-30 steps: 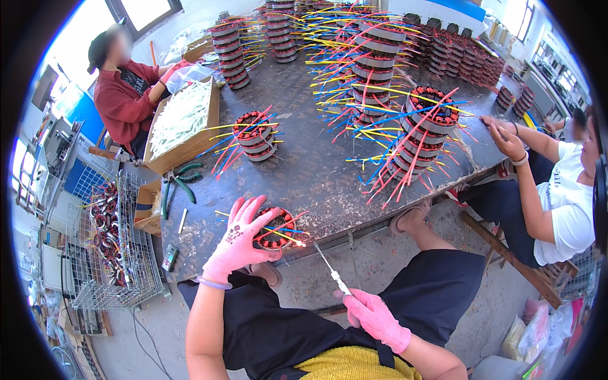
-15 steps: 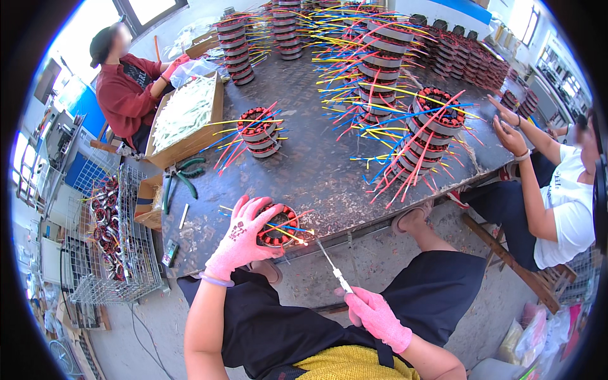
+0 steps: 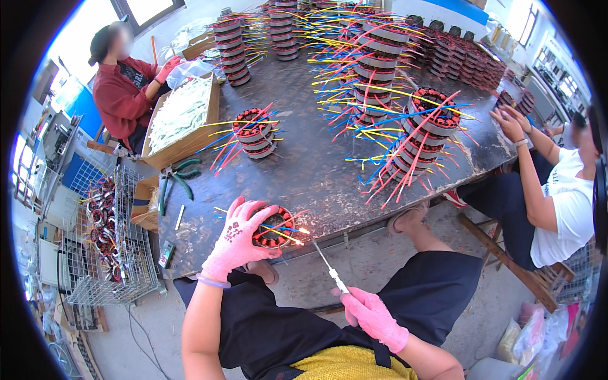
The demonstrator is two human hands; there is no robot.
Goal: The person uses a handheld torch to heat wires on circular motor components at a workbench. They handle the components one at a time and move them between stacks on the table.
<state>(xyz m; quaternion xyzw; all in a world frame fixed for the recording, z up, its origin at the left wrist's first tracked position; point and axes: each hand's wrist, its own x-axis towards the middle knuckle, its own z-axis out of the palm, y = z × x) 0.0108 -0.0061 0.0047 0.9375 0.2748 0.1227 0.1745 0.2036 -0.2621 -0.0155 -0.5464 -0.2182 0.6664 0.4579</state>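
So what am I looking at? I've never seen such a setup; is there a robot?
No robot, just someone working with two hands. The camera is worn on their head and looks down; its wide lens bends straight edges. The pink-gloved left hand holds a wire-wound ring at the edge of the table, with coloured wires sticking out. The right hand, gloved too, holds a thin white tool, its tip close to the wire ends, which glow. On the table are stacks of similar rings and green-handled pliers, with a cardboard box of white strips at the left.
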